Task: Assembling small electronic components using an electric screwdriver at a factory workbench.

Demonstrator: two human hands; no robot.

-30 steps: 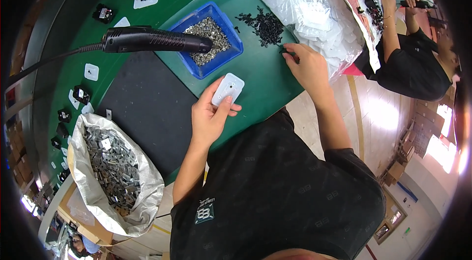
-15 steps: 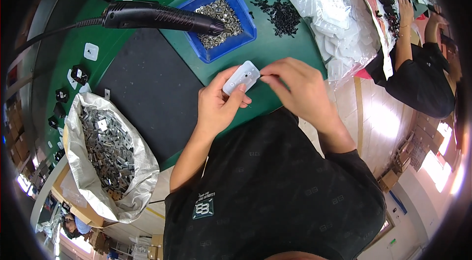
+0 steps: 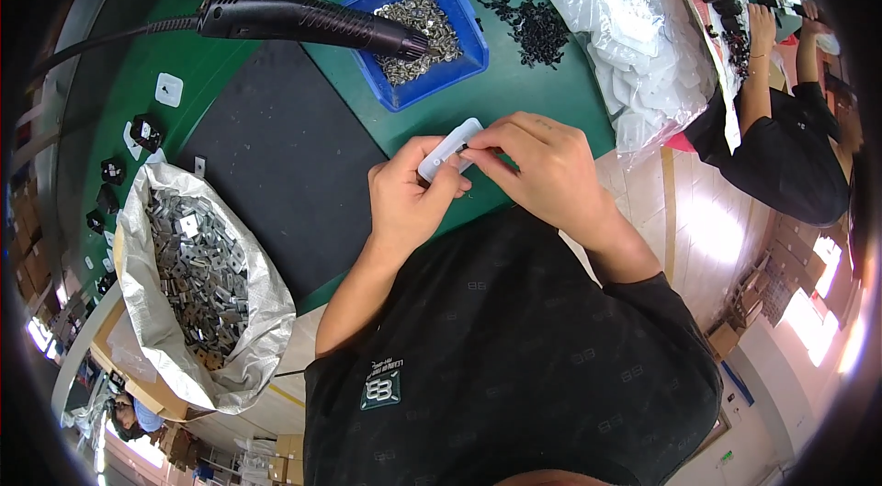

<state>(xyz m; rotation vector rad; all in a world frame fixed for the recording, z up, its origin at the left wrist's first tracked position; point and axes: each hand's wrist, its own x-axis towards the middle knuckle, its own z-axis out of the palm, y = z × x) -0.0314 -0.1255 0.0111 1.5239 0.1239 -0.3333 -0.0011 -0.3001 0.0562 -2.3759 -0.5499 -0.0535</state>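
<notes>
A pale sack [image 3: 262, 348] of metal pieces sits at eight o'clock from the white plate [image 3: 441, 154]; the left hand [image 3: 404, 198], at seven, grasps that plate above the counter [image 3: 505, 91]; the right hand [image 3: 556, 172], at three, has its fingers pinching a small black piece [image 3: 463, 148] at the plate.

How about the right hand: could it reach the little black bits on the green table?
Probably yes. Only green table seems to lie between the right hand and the little black bits, though that hand is busy at the white plate the left hand holds.
</notes>
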